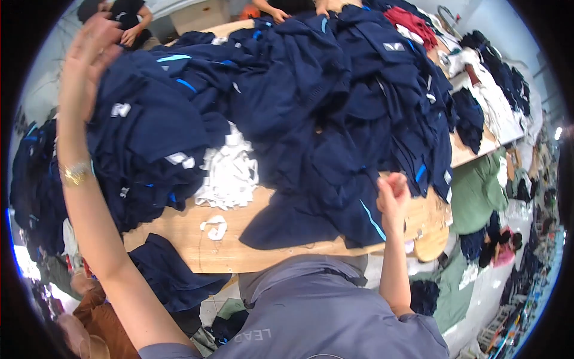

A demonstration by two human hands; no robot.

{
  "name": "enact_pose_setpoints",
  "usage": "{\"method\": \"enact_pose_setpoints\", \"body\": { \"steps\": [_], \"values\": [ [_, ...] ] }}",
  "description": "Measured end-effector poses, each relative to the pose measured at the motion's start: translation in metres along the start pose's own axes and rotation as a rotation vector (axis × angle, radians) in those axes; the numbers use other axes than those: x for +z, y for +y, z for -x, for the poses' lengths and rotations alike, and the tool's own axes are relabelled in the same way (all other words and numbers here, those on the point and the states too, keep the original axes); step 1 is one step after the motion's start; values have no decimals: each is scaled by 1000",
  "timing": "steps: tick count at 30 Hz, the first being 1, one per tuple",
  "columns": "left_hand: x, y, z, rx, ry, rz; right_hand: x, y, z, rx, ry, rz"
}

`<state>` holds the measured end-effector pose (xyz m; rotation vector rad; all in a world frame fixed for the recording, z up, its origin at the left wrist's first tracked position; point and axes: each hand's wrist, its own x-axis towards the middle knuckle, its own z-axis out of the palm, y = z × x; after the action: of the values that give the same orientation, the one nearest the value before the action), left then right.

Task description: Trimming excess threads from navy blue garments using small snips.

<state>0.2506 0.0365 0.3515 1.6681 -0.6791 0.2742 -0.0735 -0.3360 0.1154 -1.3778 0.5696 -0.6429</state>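
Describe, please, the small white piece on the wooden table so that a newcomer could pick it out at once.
Start from the wooden table heaped with navy garments, and find the large pile of white strips left of the picture's centre. Just nearer the wearer, on bare wood, lies the small white piece, curled into a loose loop. Unlike the tangled pile, it lies alone.

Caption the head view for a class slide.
Left hand raised, right hand near navy garments heaped on a wooden table.
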Motion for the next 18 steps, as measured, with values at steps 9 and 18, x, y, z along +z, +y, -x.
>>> {"method": "enact_pose_setpoints", "body": {
  "steps": [9, 18],
  "values": [
    [253, -159, 220, -287, -470, -479, -23, 75, 15, -101, -75, 629],
    [345, -141, 262, 192, -362, -653, 12, 64, 13, -159, -11, 291]
  ]
}}
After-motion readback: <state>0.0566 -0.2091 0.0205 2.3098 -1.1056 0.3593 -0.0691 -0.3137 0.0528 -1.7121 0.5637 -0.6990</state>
